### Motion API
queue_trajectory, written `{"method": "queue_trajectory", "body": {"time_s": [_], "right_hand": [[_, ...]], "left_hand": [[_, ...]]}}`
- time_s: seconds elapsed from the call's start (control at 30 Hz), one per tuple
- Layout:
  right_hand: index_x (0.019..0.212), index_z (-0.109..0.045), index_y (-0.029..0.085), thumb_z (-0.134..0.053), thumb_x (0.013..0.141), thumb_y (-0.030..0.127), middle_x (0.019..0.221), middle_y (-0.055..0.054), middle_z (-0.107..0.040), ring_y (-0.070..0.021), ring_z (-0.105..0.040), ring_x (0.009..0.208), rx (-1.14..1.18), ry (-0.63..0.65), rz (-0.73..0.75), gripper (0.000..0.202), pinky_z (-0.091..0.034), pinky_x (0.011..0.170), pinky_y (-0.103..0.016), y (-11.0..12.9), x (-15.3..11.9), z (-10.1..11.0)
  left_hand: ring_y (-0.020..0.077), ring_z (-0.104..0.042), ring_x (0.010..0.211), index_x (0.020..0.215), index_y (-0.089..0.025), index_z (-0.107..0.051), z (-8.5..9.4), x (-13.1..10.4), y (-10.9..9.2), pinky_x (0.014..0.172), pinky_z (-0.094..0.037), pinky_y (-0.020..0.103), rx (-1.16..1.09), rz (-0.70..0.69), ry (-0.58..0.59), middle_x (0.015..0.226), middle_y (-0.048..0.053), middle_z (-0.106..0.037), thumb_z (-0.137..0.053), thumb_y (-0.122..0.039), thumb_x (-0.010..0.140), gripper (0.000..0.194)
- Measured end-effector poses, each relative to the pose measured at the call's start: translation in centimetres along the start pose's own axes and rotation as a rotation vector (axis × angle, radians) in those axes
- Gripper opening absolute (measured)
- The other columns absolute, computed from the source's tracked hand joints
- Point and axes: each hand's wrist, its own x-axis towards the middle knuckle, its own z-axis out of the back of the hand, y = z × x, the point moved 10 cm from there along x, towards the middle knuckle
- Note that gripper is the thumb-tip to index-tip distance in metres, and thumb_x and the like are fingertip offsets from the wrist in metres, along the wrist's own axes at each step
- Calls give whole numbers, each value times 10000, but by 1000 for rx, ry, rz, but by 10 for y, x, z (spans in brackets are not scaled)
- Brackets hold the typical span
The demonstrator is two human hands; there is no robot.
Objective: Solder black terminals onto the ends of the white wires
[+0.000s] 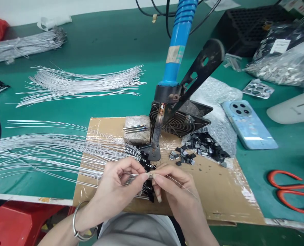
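My left hand point(121, 191) and my right hand point(179, 191) meet above the front of a cardboard sheet point(218, 201). Thumb and forefinger of each are pinched together on a thin wire point(186, 189), whose free end slants out past the right hand. What lies right between the fingertips is too small to make out. Under and beside the hands, black tabs point(151, 196) sit in a row at the ends of many thin white wires point(46, 145) running left. Behind the fingers, a blue-handled soldering iron point(176, 51) points down, its tip near a black metal plate.
A block point(137, 130) bearing metal rods stands left of the iron tip; a black fan point(180, 121) is behind. Loose black pieces point(205, 147) lie right, near a phone point(249, 124) and red-handled scissors point(292, 191). Another wire bundle point(85, 82) lies at the back left.
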Motion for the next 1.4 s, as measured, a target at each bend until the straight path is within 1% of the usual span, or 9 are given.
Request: {"method": "queue_trajectory", "body": {"time_s": [0.13, 0.3, 0.57, 0.7, 0.83, 0.93, 1.13, 1.3, 1.4], "right_hand": [[761, -814, 203, -837, 757, 372, 612, -6, -648, -97, -570, 501, -21, 59, -35, 170, -469, 419, -183, -1, 2, -1], [781, -815, 201, -821, 771, 361, 625, -6, -663, -93, -564, 500, 15, 7, -18, 160, -479, 438, -187, 2, -2, -2], [782, -810, 196, -805, 800, 317, 620, 6, -663, -62, -563, 479, 142, -18, 51, 123, -483, 423, -132, -4, -1, -4], [746, -807, 193, -823, 774, 305, 618, 4, -667, -62, -566, 455, 189, -46, 62, 117, -476, 395, -130, -6, -1, -5], [784, -818, 218, -808, 795, 311, 646, -6, -686, -84, -584, 493, 155, -59, 81, 94, -493, 416, -159, -4, -3, -4], [835, -821, 235, -782, 831, 310, 670, -4, -685, -95, -593, 526, 87, -45, 114, 85, -500, 462, -185, -1, -4, -2], [968, -828, 202, -664, 912, 424, 732, -31, -665, -123, -603, 575, 55, 38, 181, 281, -484, 539, -249, 11, -1, -5], [983, -828, 211, -648, 919, 442, 753, -36, -674, -120, -595, 600, 83, 24, 182, 300, -484, 550, -238, 11, -1, -2], [968, -829, 223, -695, 891, 437, 746, -32, -686, -118, -603, 599, 42, -3, 149, 264, -492, 561, -235, 7, -2, 0]], "left_hand": [[100, -403, 558, 764, -151, -651, 1, 0, 1, 495, -279, 233, 27, 10, 9, 646, -3, -564, -646, -283, 873, 171], [104, -431, 564, 773, -159, -646, 2, 0, 5, 507, -312, 232, -28, 32, -28, 641, -4, -570, -648, -292, 882, 172], [97, -417, 544, 787, -173, -637, 1, -4, 5, 487, -327, 220, -38, -36, -126, 653, -8, -588, -639, -271, 902, 151], [105, -437, 539, 776, -171, -625, -1, -6, 9, 487, -346, 227, -75, -19, -160, 652, 3, -600, -632, -281, 895, 162], [119, -499, 555, 767, -166, -627, -1, -6, 10, 507, -385, 232, -119, 10, -186, 652, 20, -632, -647, -282, 872, 157], [93, -461, 525, 740, -161, -620, -2, -4, 9, 481, -352, 204, -194, 36, -163, 624, -3, -606, -680, -274, 847, 167], [78, -449, 532, 712, -150, -635, -2, -1, 5, 485, -359, 177, -282, 52, -140, 604, -21, -573, -731, -261, 813, 178], [79, -440, 504, 709, -152, -637, -1, -1, 7, 460, -360, 181, -257, 65, -155, 587, -15, -574, -753, -315, 802, 221], [88, -463, 502, 704, -159, -636, 2, -1, 4, 456, -382, 187, -218, 46, -193, 582, -11, -584, -755, -337, 794, 233]]}}
